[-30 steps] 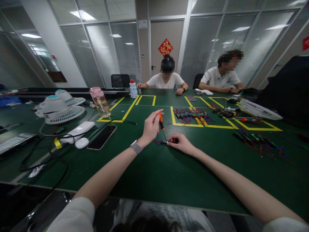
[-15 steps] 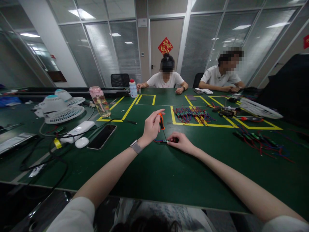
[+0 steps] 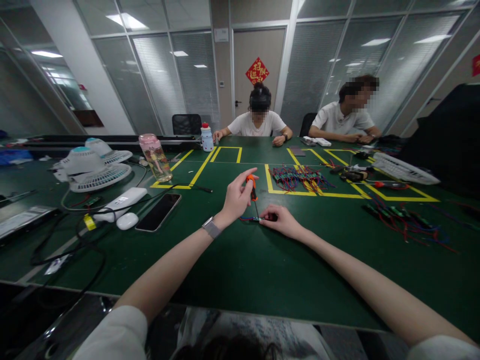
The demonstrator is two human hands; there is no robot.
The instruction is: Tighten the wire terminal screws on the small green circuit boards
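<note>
On the green counter (image 3: 240,270), nearest the viewer, the right hand (image 3: 283,221) lies low with its fingers pinched shut on a small wired part (image 3: 258,219), pressing it flat against the surface. Red and blue leads trail from the part toward the left. Just beside it, the left hand (image 3: 235,199) is raised above the counter, fingers closed around the orange handle of a small screwdriver (image 3: 252,189), whose thin shaft slants down so the tip meets the part. A watch sits on the left wrist. Further left lie a dark phone (image 3: 158,212), a white mouse (image 3: 127,221) and two white fans (image 3: 92,165). Beyond the hands, a heap of coloured wired parts (image 3: 298,177) fills a yellow-taped square. At the far edge, two people in white shirts sit.
</note>
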